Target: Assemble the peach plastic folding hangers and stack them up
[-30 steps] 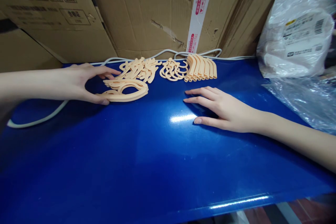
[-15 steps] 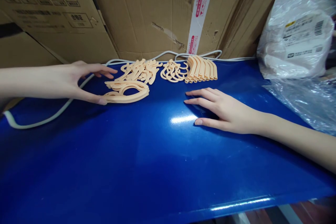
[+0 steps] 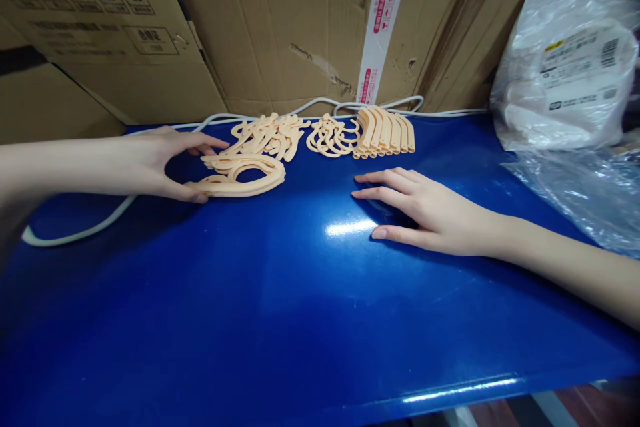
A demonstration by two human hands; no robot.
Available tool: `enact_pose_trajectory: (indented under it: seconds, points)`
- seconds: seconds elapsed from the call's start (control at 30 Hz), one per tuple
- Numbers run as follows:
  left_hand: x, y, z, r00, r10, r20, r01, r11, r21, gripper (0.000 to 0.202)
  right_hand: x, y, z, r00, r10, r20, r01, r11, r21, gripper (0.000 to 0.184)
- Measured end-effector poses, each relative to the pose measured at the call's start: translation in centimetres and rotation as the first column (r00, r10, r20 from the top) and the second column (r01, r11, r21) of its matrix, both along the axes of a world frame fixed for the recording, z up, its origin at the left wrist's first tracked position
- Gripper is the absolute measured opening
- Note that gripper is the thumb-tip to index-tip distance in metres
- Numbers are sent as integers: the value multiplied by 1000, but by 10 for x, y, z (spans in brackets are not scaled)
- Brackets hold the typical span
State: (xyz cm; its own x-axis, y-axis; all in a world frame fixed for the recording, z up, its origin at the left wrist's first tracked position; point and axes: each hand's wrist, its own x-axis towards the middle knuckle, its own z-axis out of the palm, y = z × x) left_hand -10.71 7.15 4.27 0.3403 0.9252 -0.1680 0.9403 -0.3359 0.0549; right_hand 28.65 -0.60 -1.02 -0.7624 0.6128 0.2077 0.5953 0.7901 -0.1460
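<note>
My left hand [image 3: 165, 163] lies at the left end of a stack of peach plastic curved pieces [image 3: 240, 175], thumb against its near edge and fingers stretched over its far side. Behind the stack lies a loose heap of similar peach pieces [image 3: 267, 133]. To its right are a cluster of peach hook-shaped pieces [image 3: 330, 135] and a neat row of peach strips [image 3: 385, 130]. My right hand [image 3: 425, 207] rests flat on the blue table [image 3: 280, 307], fingers spread, holding nothing.
Cardboard boxes [image 3: 280, 20] stand along the back edge. A white cable [image 3: 75, 230] runs along the back and curls to the left. A clear plastic bag with a labelled white package [image 3: 565, 73] sits at the right.
My left hand drew back a little from the stack, then returned to its left end. The right hand has stayed put.
</note>
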Motion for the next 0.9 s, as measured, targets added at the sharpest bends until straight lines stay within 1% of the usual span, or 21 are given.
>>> enact_pose_trajectory:
  seconds: [0.4,0.5,0.63,0.7,0.9]
  points:
    - [2,2,2,998,21,-59,-22,1000,-17,111,0,0,-1,1000,-1,-8,1,1000,-3,57]
    - [-1,2,0,999,-14,-31,15,1000,9,110,-1,0,0,1000,-1,-14,1,1000,-8,56]
    - [-7,3,-2,997,-81,-11,81,996,41,102,-2,0,0,1000,-5,-17,4,1000,-19,56]
    - [-9,3,-3,995,-95,-12,95,994,45,102,-2,0,0,1000,-6,-16,6,1000,-20,56]
    - [-4,2,-1,999,-36,36,36,999,17,116,-1,0,-1,1000,-1,-10,1,1000,-15,57]
